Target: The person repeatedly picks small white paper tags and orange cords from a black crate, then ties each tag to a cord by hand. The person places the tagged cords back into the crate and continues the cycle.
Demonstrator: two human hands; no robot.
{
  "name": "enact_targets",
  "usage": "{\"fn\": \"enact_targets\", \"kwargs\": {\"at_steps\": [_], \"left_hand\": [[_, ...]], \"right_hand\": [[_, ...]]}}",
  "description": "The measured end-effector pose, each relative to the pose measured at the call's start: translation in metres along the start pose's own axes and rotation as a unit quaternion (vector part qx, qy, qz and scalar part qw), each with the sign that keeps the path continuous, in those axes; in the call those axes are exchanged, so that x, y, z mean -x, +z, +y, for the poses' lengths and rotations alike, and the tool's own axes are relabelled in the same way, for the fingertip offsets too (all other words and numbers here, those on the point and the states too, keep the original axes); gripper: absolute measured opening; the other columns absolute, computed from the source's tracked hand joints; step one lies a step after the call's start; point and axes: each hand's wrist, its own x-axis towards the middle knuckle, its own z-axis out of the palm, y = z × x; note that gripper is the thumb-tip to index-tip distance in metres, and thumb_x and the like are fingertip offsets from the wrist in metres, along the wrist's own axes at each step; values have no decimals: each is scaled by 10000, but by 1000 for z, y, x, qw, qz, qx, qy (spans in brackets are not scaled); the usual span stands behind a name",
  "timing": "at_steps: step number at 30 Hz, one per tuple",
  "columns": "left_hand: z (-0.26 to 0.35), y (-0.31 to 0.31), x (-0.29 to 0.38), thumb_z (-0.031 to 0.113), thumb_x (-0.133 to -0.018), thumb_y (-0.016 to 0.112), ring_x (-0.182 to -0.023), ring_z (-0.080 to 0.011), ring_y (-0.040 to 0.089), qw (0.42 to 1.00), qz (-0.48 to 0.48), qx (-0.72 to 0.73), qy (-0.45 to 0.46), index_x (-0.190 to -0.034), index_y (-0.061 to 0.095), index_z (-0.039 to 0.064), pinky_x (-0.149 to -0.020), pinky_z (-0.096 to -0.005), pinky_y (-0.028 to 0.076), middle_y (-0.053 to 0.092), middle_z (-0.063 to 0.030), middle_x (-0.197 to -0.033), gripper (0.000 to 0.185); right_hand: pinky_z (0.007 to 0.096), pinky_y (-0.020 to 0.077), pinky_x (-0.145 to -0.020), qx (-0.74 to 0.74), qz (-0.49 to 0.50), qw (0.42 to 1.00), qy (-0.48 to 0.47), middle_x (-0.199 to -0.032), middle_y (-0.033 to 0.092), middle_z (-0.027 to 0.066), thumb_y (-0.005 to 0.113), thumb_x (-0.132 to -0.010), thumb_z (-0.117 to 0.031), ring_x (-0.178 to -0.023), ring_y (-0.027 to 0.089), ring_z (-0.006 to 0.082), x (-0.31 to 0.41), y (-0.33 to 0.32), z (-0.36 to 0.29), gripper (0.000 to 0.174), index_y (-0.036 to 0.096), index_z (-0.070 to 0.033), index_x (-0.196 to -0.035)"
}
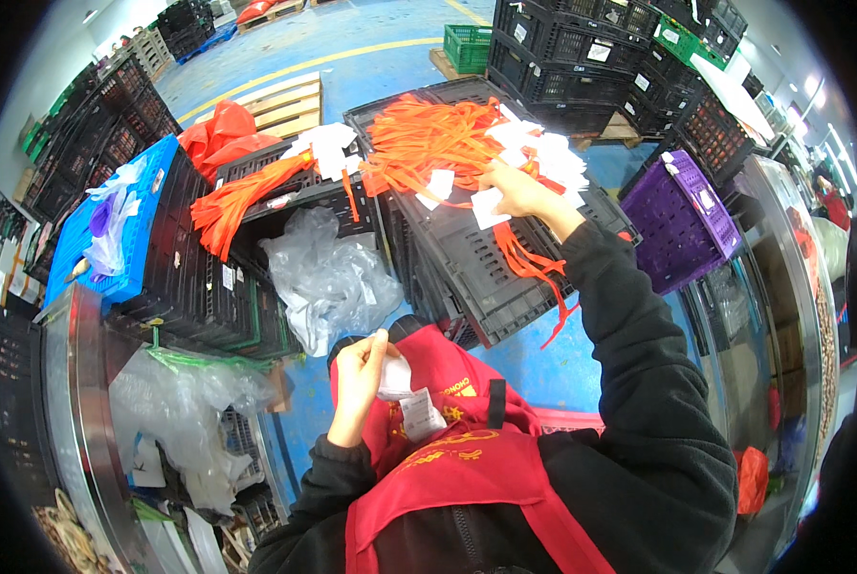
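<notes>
My left hand (359, 380) pinches a short strip of white printed labels (421, 414), which hangs in front of my red apron (464, 459). Out ahead, my right hand (518, 192) reaches over a stack of black plastic crates. Its fingers hold a white tag (489, 209) at the near side of a large heap of orange mesh strips (428, 133). More white tags (543, 154) cluster at the right of this heap. Loose orange strips (525, 255) trail below my right hand, over the crate top (464, 265).
A smaller orange bundle (253, 197) lies on crates at the left. Below it, crumpled clear plastic bags (328, 276) fill an open crate. A blue crate (123, 222) stands further left. At the right are a purple crate (679, 222) and a metal-edged counter (794, 301).
</notes>
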Motion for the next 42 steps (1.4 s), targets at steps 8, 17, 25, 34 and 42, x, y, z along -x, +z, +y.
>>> {"fn": "enact_targets", "kwargs": {"at_steps": [8, 17, 25, 34, 42], "left_hand": [[-58, -23, 25, 173, -997, 683, -767, -117, 687, 996, -38, -57, -59, -945, 786, -16, -697, -295, 527, 758, -72, -831, 221], [-11, -4, 5, 194, -1027, 705, -738, -46, 593, 995, -39, 88, -30, -1015, 766, -1, -671, -221, 454, 714, 15, -865, 205], [-10, 9, 0, 154, -997, 659, -751, -98, 658, 998, -4, -30, 54, -999, 784, -6, -666, -276, 517, 740, -36, -826, 203], [-63, 23, 24, 185, -943, 711, -946, -286, 739, 995, 51, -43, 68, -930, 777, 53, -840, -405, 551, 760, -138, -925, 148], [-73, 21, 59, 158, -934, 700, -875, -304, 724, 990, 74, 20, 120, -936, 755, 8, -773, -406, 537, 734, -157, -895, 159]], "right_hand": [[384, 549, -904, -158, 235, 946, 157, -1066, 771, 162, 806, -844, -149, -1047, 731, 258, 76, -66, 6, 266, 766, -5, -1064], [424, 549, -1032, -666, 460, 580, -94, -1162, 728, 154, 657, -970, -18, -1112, 709, 290, 194, -127, -9, 249, 641, -6, -1218], [373, 531, -966, -687, 358, 626, -93, -1141, 645, 110, 635, -1028, -77, -1059, 652, 204, 217, -111, -78, 208, 600, -48, -1231], [367, 436, -733, -157, 163, 937, -267, -804, 552, 108, 737, -741, 12, -808, 568, 272, 90, -164, -260, 174, 645, -17, -886], [260, 460, -641, -382, -19, 756, -531, -819, 665, 5, 746, -955, -227, -731, 594, 82, -106, -246, -588, 185, 697, -52, -987]]}}
